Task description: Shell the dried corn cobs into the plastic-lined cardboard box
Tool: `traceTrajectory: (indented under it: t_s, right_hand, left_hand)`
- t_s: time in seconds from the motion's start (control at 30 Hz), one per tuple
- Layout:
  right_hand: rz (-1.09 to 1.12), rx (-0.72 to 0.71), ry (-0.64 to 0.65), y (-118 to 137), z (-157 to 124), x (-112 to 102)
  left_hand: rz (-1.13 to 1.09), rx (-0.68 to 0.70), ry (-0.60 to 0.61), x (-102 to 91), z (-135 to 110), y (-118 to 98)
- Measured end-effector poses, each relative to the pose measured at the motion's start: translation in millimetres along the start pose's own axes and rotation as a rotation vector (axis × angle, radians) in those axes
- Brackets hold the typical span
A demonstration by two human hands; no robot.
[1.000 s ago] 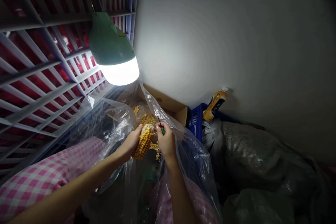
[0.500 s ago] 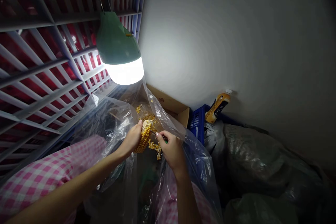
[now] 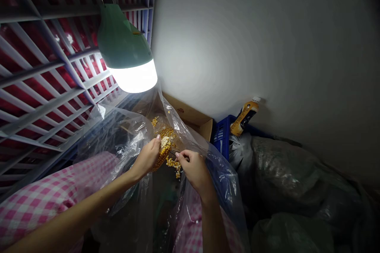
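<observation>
Pink-and-white gingham on the sleeve. Golden yellow on the corn cob. Pale green on the lamp, strong blue on the crate, white bars over red on the rack, dull grey-green on the sacks.

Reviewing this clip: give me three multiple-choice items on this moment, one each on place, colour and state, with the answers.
1. Which hand grips the yellow corn cob? A left; B right; C neither.
2. What colour is the crate beside the cardboard box? A red; B blue; C green.
3. The hanging lamp is: A unlit; B lit; C hidden under plastic.

1 A: the left hand wraps the cob, and the right hand is beside it.
2 B: the crate's slats show blue.
3 B: white light glows beneath its green shade.
</observation>
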State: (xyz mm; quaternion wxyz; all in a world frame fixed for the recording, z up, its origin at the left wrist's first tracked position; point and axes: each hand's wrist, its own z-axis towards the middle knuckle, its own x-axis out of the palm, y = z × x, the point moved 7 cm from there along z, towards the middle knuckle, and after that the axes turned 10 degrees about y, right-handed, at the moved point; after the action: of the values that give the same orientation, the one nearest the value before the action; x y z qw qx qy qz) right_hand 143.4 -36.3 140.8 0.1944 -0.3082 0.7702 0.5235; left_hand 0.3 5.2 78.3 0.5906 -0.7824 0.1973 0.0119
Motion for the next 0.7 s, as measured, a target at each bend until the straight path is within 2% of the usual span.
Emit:
traceTrajectory:
  t_s: [0.23, 0.47, 0.6, 0.7]
  right_hand:
    - [0.019, 0.017, -0.009, 0.9, -1.3, -0.7]
    - [0.046, 0.02, 0.028, -1.2, 3.6, 7.6]
    - [-0.011, 0.015, -0.042, 3.5, 3.1, 15.2]
    - [-0.127, 0.082, -0.135, 6.8, -0.1, 23.4]
  left_hand:
    - [-0.006, 0.009, -0.007, -0.6, 1.6, 0.9]
    - [0.117, 0.046, -0.014, -1.6, -7.9, -9.6]
    - [0.202, 0.016, -0.021, -2.7, -11.5, -12.0]
    - [0.209, -0.005, -0.038, -3.5, -9.1, -7.4]
